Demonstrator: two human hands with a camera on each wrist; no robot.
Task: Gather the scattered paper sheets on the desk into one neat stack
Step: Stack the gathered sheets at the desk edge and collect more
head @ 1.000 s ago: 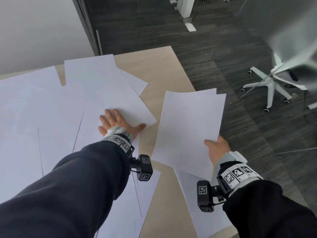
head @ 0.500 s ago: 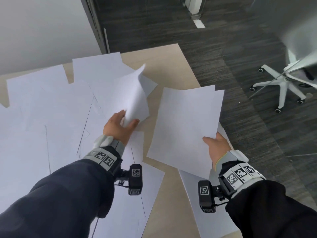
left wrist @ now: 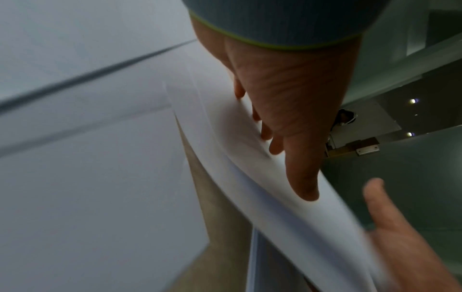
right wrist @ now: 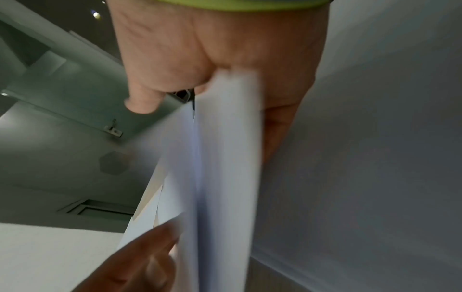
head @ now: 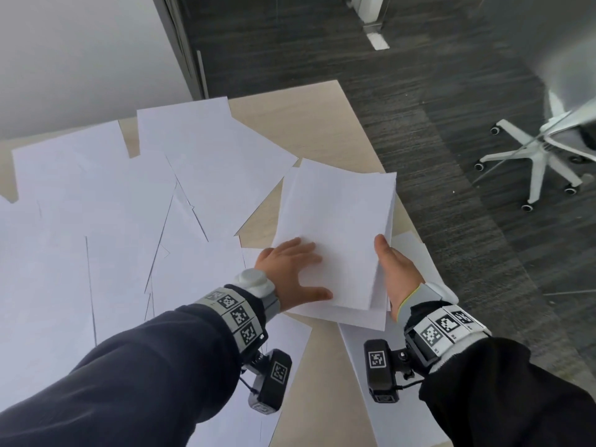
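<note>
A stack of white paper sheets point(head: 338, 217) hovers over the right side of the wooden desk point(head: 306, 124). My right hand point(head: 387, 262) grips its near right edge, thumb on top, fingers hidden underneath. My left hand point(head: 306, 272) lies flat on the top sheet with fingers spread. Several scattered sheets point(head: 129, 221) overlap across the left of the desk, and more lie below the stack point(head: 371, 382). The left wrist view shows my left hand point(left wrist: 287, 158) resting on the curved stack point(left wrist: 225, 138). In the blurred right wrist view, my right hand point(right wrist: 200, 98) pinches the sheets point(right wrist: 225, 158).
The desk's right edge point(head: 403, 204) runs just past the stack, with dark carpet point(head: 451, 253) beyond it. A white office chair base point(head: 532, 162) stands on the floor at the right. A white wall point(head: 80, 59) rises behind the desk.
My left hand lifted a sheet off the scattered pile, carried it right and laid it on the stack in my right hand. It now rests flat on top.
</note>
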